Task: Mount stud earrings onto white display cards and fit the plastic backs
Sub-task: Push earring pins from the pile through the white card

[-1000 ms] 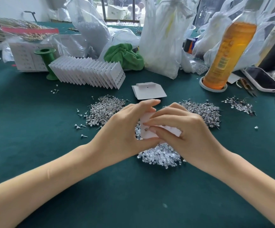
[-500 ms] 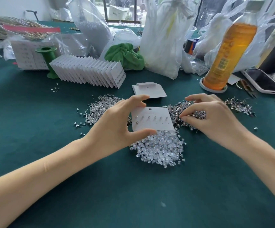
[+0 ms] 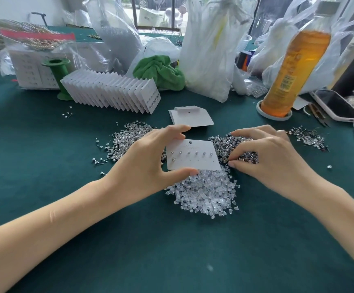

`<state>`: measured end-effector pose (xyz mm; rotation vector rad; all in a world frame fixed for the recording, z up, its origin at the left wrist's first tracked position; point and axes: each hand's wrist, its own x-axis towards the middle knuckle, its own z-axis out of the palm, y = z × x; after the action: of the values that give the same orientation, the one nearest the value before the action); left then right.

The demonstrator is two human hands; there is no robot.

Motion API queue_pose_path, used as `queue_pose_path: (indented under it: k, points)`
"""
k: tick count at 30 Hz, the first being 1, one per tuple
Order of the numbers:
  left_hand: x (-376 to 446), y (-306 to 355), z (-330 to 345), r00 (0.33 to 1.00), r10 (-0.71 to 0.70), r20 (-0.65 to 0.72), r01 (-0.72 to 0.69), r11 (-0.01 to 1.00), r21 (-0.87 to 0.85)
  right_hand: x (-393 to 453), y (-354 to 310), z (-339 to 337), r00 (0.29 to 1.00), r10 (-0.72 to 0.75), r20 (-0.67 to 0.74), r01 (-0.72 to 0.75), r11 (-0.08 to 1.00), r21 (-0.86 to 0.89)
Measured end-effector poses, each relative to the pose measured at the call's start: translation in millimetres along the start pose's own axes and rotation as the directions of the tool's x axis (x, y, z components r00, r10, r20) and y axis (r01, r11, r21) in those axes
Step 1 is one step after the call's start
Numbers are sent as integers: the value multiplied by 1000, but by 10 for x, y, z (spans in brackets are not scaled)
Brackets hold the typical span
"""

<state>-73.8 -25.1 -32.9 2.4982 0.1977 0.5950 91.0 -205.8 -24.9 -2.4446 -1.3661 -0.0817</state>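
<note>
- Head view: I am watching the left hand point(image 3: 148, 163) holding a white display card point(image 3: 193, 155) just above the green table point(image 3: 45, 187), index finger curled over the card's top edge and thumb pressing under its bottom edge.
- The card is carrying a row of six studs point(image 3: 192, 153) along its upper half, with one more stud sitting below the leftmost one; the hang hole is pointing away from me.
- The right hand point(image 3: 271, 159) is resting on the darker earring pile point(image 3: 231, 144) just to the right of the card, fingers curled with the tips drawn together on the studs; I cannot tell whether a stud is actually pinched between them.
- A heap of clear plastic backs point(image 3: 205, 193) is lying directly under and in front of the card, between the two wrists.
- A silver stud pile point(image 3: 129, 140) is spreading out behind the left hand, and a smaller pile point(image 3: 307, 137) is sitting well to the right.
- A blank card stack point(image 3: 189, 118) is lying just behind the hands, and a fanned row of filled cards point(image 3: 112, 92) is leaning beside a green spool point(image 3: 58, 81).
- An orange bottle point(image 3: 294, 66) is standing upright in a ring at the right rear, near a phone point(image 3: 336, 106).
</note>
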Motion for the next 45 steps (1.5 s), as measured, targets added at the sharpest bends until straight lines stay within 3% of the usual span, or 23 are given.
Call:
queue_pose_path:
  k: [7,12,17,21,24,30,45]
  points:
    - [1,6,-2,1000,-7,3,7,1000,3,18,-12,-16,993,-9,-119,18,997,75]
    - [-3,24,10,1000,16,-11,-16,1000,8,-6,-98,-108,980,67,-188,2,937,349]
    - [-1,55,40,999,53,-8,-52,999,5,-119,-390,-33,958,-23,-287,166,860,482]
    - [-2,68,66,998,64,-5,-64,998,-19,-131,-532,129,896,-228,-382,371,856,359]
    - [-3,79,74,997,82,-12,-82,996,-23,-95,-533,211,862,-310,-402,435,859,270]
    - [-3,97,73,993,117,-18,-117,993,-20,-64,-517,245,827,-374,-421,475,864,166]
    - [-1,63,91,992,125,-21,-125,992,8,-66,-491,229,810,-471,-350,535,838,110]
